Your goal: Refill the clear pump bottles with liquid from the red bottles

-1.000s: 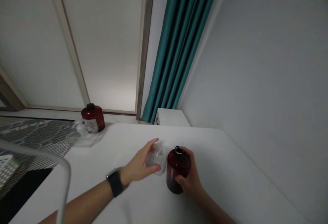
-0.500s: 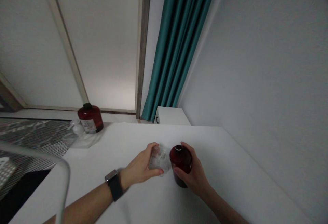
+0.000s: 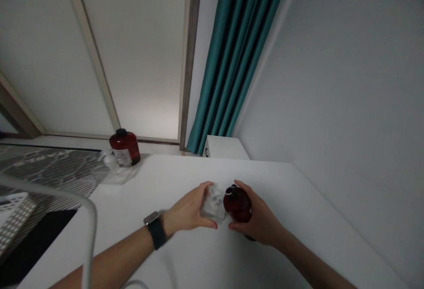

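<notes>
My left hand (image 3: 192, 209), with a dark watch on its wrist, is wrapped round a clear glass bottle (image 3: 212, 207) standing on the white table (image 3: 159, 192). Its thumb and fingers sit on either side of the glass. Just to the right, my right hand (image 3: 260, 216) grips a dark red-brown bottle (image 3: 237, 203) from its right side. That bottle tilts to the left, its uncapped-looking neck leaning toward the top of the glass bottle. I cannot tell whether liquid flows between them.
At the table's far left stands another red-brown bottle (image 3: 127, 148) with a dark cap and pale label, beside a white round-topped object (image 3: 110, 161) on a clear tray (image 3: 112, 178). A grey curved tube (image 3: 91, 227) crosses the lower left. A white basket (image 3: 16, 218) lies beyond the table edge.
The dark red-brown bottle has gone from nearly upright to tilted left toward the glass bottle. My left hand keeps hold of the glass bottle. The whole view has shifted slightly.
</notes>
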{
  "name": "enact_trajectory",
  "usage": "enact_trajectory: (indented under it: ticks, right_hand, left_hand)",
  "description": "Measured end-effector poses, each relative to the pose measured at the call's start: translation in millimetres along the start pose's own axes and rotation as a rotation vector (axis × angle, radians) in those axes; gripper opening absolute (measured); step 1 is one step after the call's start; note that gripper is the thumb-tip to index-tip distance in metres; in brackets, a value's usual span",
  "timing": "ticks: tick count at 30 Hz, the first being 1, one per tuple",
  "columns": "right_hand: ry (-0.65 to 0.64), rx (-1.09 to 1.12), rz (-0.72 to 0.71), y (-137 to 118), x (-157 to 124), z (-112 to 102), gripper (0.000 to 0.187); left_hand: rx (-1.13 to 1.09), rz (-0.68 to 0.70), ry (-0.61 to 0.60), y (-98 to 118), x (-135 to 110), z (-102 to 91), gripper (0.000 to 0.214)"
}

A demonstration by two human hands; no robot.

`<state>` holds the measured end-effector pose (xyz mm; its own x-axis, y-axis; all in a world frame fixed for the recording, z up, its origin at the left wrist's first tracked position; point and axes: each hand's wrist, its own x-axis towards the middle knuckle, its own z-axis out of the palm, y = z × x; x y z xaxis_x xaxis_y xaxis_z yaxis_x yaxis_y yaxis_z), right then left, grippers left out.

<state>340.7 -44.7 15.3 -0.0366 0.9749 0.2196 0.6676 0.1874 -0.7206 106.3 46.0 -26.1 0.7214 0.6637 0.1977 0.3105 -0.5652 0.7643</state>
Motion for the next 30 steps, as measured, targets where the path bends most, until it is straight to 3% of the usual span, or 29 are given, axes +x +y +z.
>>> enact_trajectory:
  ticks: [6,13,18,30]
  right_hand:
    - [-0.020,-0.035,-0.036,-5.1,-1.3,-1.7,0.081]
    - [0.054,-0.166,-0.044,-2.8,-8.4,4.7,0.090]
    - [-0.034,-0.209,-0.023,-4.8,-7.7,4.2,0.096]
    - [-0.174,-0.259,-0.076,-15.8,3.1,-13.6,0.081]
  left_hand:
    - [0.063,0.035,0.011,-1.5,0.1,1.5,0.086]
    - [0.073,0.032,0.020,-6.2,-0.9,3.2,0.087]
    - [0.074,0.040,0.027,-4.9,-0.9,2.5,0.086]
    - [0.098,0.051,0.013,-6.7,-0.3,2.6,0.087]
